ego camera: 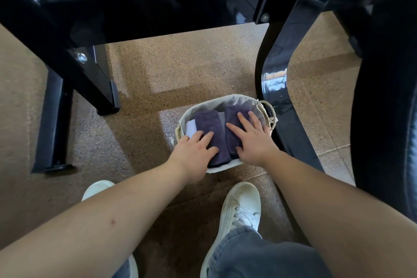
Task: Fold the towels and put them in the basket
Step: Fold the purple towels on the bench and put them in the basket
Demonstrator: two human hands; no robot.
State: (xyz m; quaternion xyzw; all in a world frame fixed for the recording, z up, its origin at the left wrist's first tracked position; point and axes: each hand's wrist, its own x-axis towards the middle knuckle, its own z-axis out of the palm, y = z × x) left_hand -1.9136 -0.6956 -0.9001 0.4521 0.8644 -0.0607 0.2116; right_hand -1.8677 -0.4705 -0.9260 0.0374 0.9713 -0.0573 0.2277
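towels (209, 126) lie in basket (234, 98), directly under both flat hands (194, 150) (252, 140).

i see matt purple cloth towels (209, 128) in a basket (225, 100) with pale cloth lining and rough rope handle (270, 115); the table frame (158, 13) looks glossy black.

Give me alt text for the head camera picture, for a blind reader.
A person's left hand and right hand each press flat on a folded purple towel, the left towel and right towel lying side by side in a fabric-lined basket on a speckled floor. Black table legs stand beyond; white sneakers show below.
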